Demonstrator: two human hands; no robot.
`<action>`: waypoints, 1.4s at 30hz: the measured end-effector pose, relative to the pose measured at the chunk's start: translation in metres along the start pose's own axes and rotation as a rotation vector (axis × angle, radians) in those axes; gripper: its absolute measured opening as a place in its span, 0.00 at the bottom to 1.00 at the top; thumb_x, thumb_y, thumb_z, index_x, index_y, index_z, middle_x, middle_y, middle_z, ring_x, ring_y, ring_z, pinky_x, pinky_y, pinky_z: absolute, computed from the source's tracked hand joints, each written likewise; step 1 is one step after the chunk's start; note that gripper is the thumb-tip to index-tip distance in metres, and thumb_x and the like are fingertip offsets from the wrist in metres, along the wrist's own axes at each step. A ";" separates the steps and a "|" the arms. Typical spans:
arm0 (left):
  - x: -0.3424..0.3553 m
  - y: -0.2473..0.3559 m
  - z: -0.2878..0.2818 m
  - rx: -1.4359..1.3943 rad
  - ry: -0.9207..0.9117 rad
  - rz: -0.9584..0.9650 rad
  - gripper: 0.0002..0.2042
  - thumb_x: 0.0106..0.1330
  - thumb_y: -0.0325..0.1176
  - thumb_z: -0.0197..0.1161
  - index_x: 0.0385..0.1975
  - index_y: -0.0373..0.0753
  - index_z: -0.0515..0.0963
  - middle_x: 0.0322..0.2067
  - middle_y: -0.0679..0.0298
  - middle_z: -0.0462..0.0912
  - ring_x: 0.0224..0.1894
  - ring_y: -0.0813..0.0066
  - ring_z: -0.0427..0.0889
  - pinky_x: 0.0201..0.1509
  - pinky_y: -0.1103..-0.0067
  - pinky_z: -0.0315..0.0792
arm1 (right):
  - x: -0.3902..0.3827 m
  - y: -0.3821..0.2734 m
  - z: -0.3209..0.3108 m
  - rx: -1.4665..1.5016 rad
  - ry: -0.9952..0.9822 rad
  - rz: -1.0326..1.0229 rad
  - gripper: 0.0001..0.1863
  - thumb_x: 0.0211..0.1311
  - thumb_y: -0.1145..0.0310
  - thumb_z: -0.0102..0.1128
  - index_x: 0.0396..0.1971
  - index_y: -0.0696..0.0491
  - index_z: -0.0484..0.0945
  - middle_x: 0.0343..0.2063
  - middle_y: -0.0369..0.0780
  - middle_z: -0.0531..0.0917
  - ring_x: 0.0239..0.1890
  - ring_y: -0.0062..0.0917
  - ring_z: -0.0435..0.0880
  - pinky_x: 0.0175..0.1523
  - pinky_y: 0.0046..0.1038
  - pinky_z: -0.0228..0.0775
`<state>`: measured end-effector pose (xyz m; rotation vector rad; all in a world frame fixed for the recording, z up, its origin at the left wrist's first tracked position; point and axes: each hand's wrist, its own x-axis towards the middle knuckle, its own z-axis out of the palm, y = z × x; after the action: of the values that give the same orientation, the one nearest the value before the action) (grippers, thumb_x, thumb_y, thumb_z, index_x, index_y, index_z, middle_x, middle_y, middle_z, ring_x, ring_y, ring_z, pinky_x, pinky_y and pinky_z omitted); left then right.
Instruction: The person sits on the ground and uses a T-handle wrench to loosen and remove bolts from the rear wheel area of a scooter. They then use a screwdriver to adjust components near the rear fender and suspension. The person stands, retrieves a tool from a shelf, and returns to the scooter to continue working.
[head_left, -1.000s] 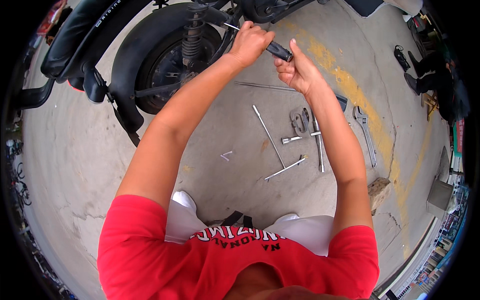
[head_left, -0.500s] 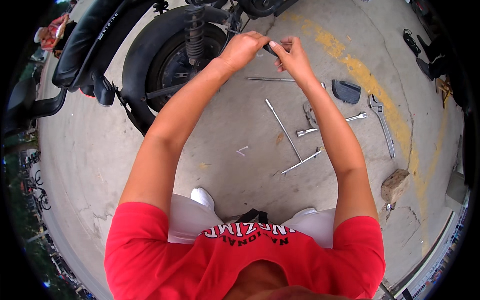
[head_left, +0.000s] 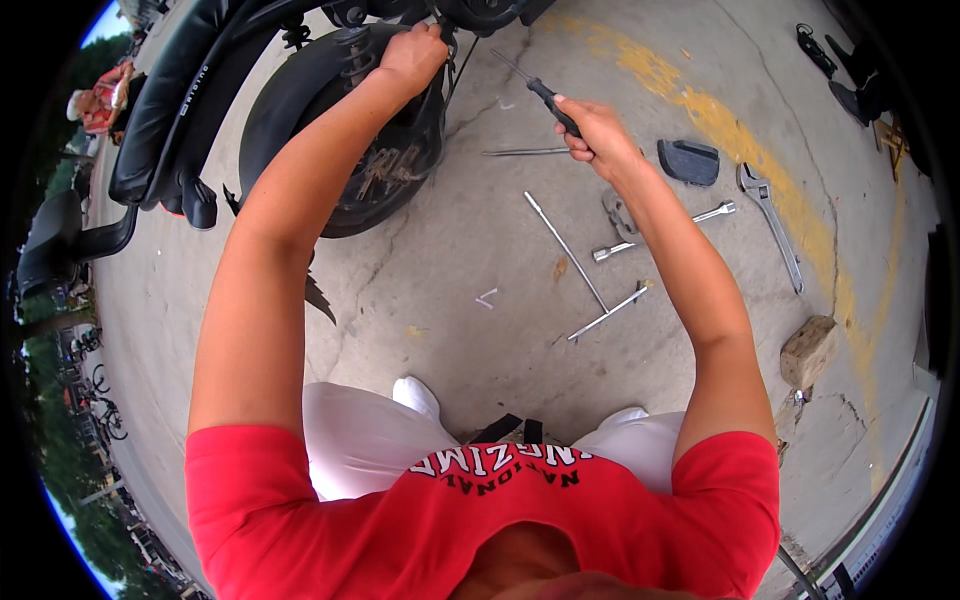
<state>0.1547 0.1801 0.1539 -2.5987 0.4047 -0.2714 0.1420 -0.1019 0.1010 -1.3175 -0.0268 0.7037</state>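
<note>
1. Two bare hands work in the upper half of the frame, well apart.
2. The right hand [head_left: 600, 135], right of upper centre, has its fingers wrapped around the handle of a dark screwdriver [head_left: 545, 94], whose blade slants toward the upper left.
3. The left hand [head_left: 415, 60], at top centre, reaches in at the dark scooter [head_left: 172, 100] filling the upper left; its fingertips are obscured, so I cannot tell how closed they are or whether they hold anything.
4. Below the right hand, around mid-frame, lies a T-shaped wrench [head_left: 567, 252].
5. Right of centre lie a black plastic piece [head_left: 688, 162] and an adjustable wrench [head_left: 776, 230].
</note>
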 end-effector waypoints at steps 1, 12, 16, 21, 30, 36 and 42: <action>0.003 0.000 0.001 0.027 -0.039 0.032 0.06 0.49 0.23 0.57 0.26 0.32 0.80 0.39 0.57 0.76 0.44 0.60 0.78 0.41 0.71 0.78 | -0.002 0.000 0.000 0.000 -0.004 -0.003 0.15 0.62 0.61 0.55 0.31 0.60 0.69 0.25 0.38 0.72 0.14 0.13 0.58 0.15 0.19 0.45; 0.019 -0.002 0.048 0.403 -0.006 0.252 0.07 0.55 0.27 0.56 0.30 0.33 0.78 0.29 0.55 0.78 0.31 0.63 0.82 0.29 0.76 0.78 | -0.014 -0.003 -0.053 0.172 0.079 0.005 0.15 0.62 0.61 0.54 0.30 0.60 0.69 0.25 0.39 0.72 0.14 0.13 0.58 0.14 0.17 0.44; 0.015 -0.030 0.085 0.545 -0.040 0.271 0.06 0.58 0.31 0.54 0.33 0.39 0.76 0.29 0.60 0.77 0.28 0.65 0.82 0.18 0.70 0.76 | -0.018 -0.007 -0.060 0.157 0.092 0.007 0.14 0.64 0.61 0.53 0.29 0.58 0.67 0.26 0.38 0.72 0.14 0.10 0.57 0.13 0.15 0.44; 0.023 -0.035 0.084 0.653 -0.102 0.325 0.06 0.58 0.33 0.55 0.34 0.43 0.72 0.29 0.62 0.78 0.29 0.67 0.83 0.16 0.70 0.74 | -0.001 0.003 -0.094 0.215 0.100 0.058 0.13 0.64 0.61 0.49 0.26 0.56 0.69 0.16 0.34 0.64 0.10 0.15 0.52 0.11 0.19 0.41; 0.017 -0.037 0.061 0.450 0.004 0.306 0.04 0.57 0.29 0.54 0.29 0.38 0.73 0.24 0.58 0.80 0.26 0.64 0.83 0.24 0.74 0.76 | -0.046 -0.003 -0.064 -0.115 0.010 -0.042 0.17 0.62 0.58 0.54 0.36 0.59 0.72 0.24 0.37 0.71 0.15 0.12 0.57 0.15 0.17 0.44; 0.030 -0.033 0.052 0.454 -0.289 0.206 0.09 0.58 0.29 0.53 0.30 0.39 0.81 0.28 0.57 0.84 0.32 0.60 0.84 0.22 0.64 0.77 | -0.047 0.004 -0.036 -0.228 -0.068 -0.068 0.22 0.62 0.55 0.55 0.39 0.62 0.71 0.25 0.36 0.71 0.14 0.10 0.58 0.13 0.16 0.44; 0.025 -0.019 0.042 0.312 -0.283 0.058 0.09 0.57 0.29 0.54 0.27 0.42 0.84 0.31 0.58 0.84 0.36 0.61 0.84 0.34 0.67 0.78 | -0.028 0.002 -0.049 -0.084 0.040 -0.003 0.16 0.63 0.59 0.54 0.34 0.59 0.70 0.23 0.35 0.71 0.13 0.10 0.56 0.12 0.14 0.42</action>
<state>0.1937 0.2060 0.1298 -2.2708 0.3074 0.0520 0.1385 -0.1579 0.0952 -1.4111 -0.0264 0.6793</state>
